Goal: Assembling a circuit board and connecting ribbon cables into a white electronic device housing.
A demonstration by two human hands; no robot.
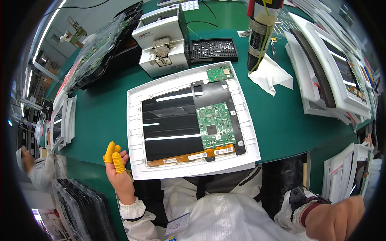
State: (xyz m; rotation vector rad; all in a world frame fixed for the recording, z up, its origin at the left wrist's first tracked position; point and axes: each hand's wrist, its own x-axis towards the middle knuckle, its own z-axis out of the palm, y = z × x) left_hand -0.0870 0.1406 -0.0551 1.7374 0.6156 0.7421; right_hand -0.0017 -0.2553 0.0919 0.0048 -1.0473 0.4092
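Observation:
A white plastic frame point(251, 132) lies on the green table in front of me, tilted slightly. Inside it is a dark panel point(171, 130), with a green circuit board point(217, 122) on its right part and a smaller green board point(220, 73) at the top. An orange flex strip point(177, 160) runs along the lower edge. Beside the frame's lower left corner is my left hand point(120, 172), open, yellow finger cots on some fingers, nothing visible in it. My right hand point(335, 219) is away from the frame at the lower right; its fingers are turned from view and blurred.
Behind the frame stand a grey-white screw feeder point(163, 44) and a black tray of small parts point(214, 50). A taped black cylinder point(257, 48) rises by a white cloth point(271, 74). White frames point(309, 80) are stacked right; black trays point(82, 205) stand lower left. A co-worker's sleeve point(44, 172) shows left.

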